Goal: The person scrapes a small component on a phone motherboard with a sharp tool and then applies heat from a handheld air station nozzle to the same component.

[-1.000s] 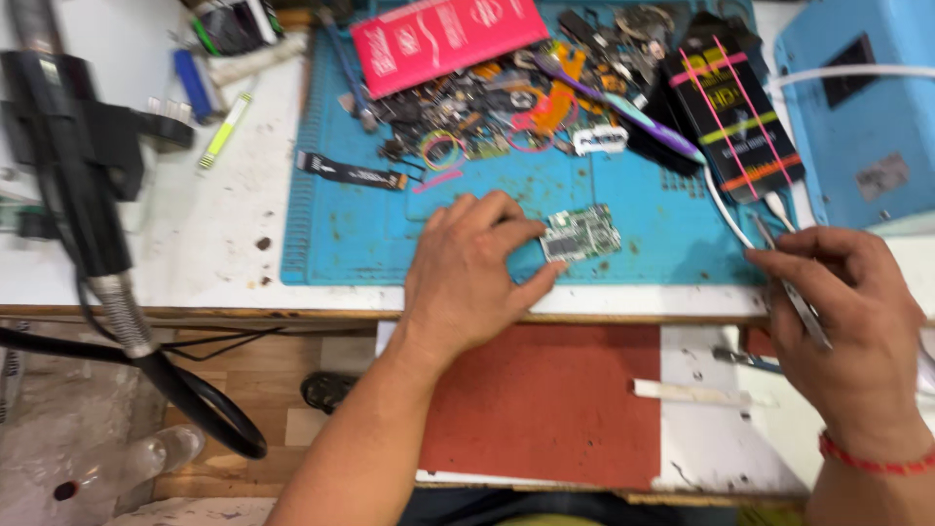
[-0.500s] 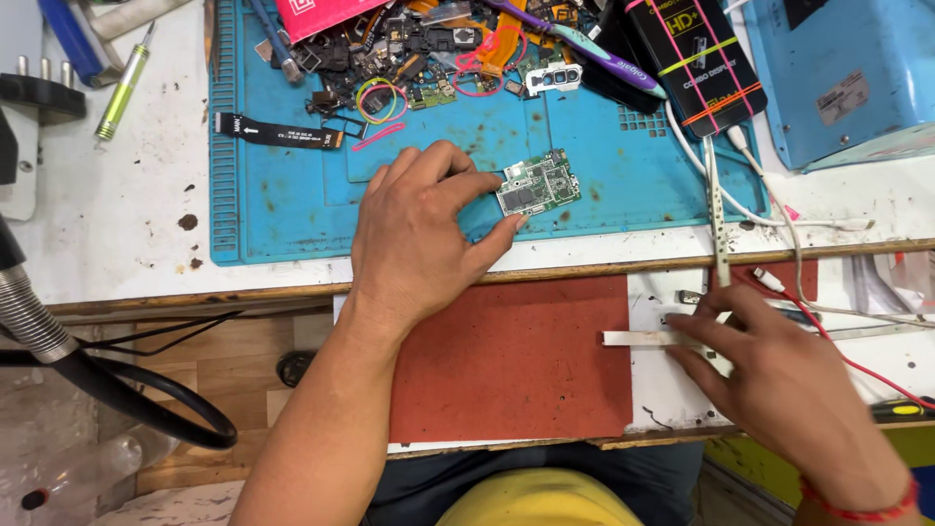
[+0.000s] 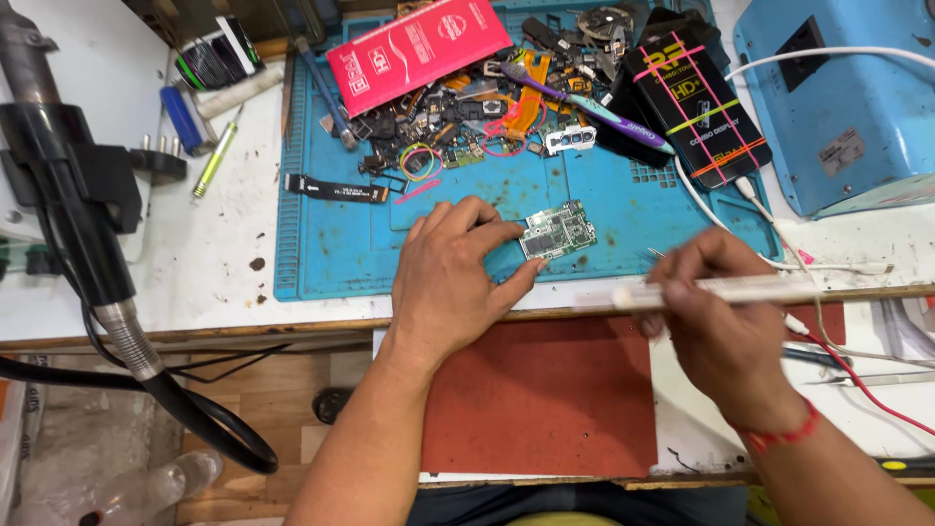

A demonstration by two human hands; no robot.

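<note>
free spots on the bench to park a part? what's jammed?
Bare: blue mat between the black flex strip and its front edge, left of the left hand; red pad between both arms. Crowded: the mat's back, heaped with loose parts; cables near the right hand.

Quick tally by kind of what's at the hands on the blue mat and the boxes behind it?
Green circuit board, pinned by the left hand: 1
White stick tool, in the right hand: 1
Flat boxes, red and black: 2
Total: 4
</note>
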